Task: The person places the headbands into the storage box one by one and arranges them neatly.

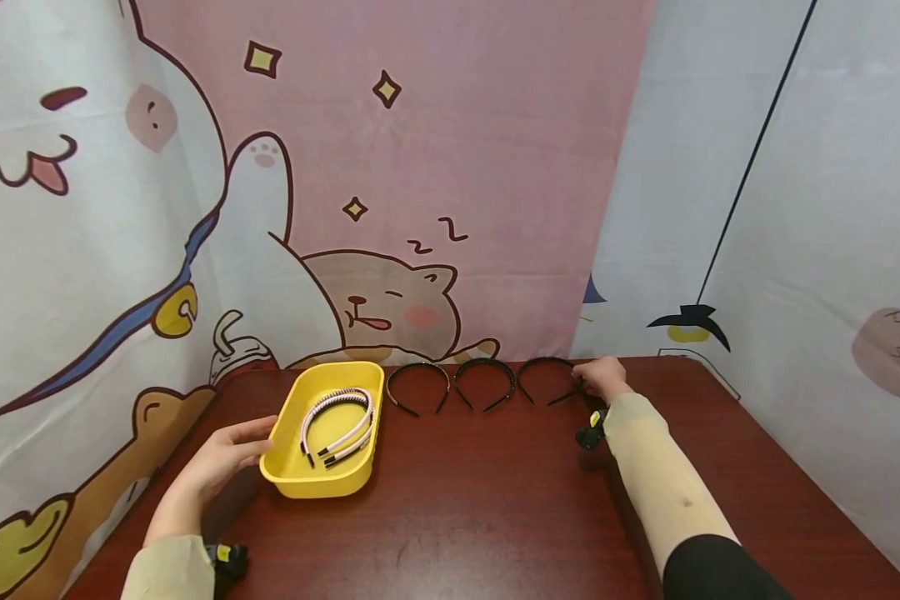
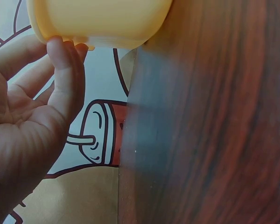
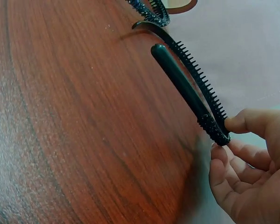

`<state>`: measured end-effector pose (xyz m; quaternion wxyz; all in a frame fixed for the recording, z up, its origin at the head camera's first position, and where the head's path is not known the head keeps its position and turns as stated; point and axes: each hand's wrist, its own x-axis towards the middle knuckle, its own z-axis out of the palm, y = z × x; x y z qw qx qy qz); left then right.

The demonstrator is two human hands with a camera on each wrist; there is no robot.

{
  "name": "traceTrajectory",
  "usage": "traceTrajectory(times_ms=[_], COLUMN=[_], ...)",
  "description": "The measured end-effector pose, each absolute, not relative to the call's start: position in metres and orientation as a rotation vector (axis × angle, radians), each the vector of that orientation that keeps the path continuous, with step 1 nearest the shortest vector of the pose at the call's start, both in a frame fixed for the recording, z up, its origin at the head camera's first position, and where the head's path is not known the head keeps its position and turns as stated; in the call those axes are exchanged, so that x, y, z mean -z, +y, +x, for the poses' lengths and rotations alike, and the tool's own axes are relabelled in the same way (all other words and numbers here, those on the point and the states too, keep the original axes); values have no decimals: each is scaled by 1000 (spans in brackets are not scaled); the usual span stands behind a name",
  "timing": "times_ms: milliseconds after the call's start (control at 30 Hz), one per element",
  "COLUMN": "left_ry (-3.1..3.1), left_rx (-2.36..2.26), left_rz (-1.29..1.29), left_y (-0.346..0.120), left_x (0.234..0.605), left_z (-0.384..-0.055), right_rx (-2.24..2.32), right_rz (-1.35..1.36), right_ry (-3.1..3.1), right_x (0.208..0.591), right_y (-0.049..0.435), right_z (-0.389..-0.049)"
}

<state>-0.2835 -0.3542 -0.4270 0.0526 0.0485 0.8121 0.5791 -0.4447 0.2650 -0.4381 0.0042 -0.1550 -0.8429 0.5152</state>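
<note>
With 12 o'clock at the far edge of the reddish-brown wood-grain counter (image 1: 450, 517), the person's right hand (image 1: 603, 379) is at 2 o'clock, its thumb and fingers pinching the curve of a thin black arched headband (image 1: 546, 361). The right wrist view shows that this headband has a row of small teeth along its inner side and a rough, beaded patch by the fingertips. Two more dark arched headbands stand in the same row along the back: one with sparkling specks (image 1: 484, 361) between 12 and 1, another with scattered pale ornaments (image 1: 418, 364) between 11 and 12. Between 9 and 10 o'clock is a glossy yellow rectangular tray (image 1: 292, 482) with rounded corners, holding several overlapping pink-white and black headbands (image 1: 337, 425). At 9 o'clock the left hand (image 1: 228, 454) has its bent fingers against the tray's near-left rim; whether they pinch it or merely touch it, I cannot tell. A pink-and-white cartoon-cat cloth (image 1: 480, 150) hangs beyond 12 o'clock.
</note>
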Motion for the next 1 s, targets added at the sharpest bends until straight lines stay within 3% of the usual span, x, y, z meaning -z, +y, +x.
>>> traceTrajectory(times_ms=[1000], left_ry=[2475], left_rx=[-1750], left_rz=[136], left_y=[-352], left_x=[425], left_z=[-282], right_rx=[-1992], right_rz=[-511], right_ry=[-2519], right_x=[429], right_y=[281], right_z=[-441])
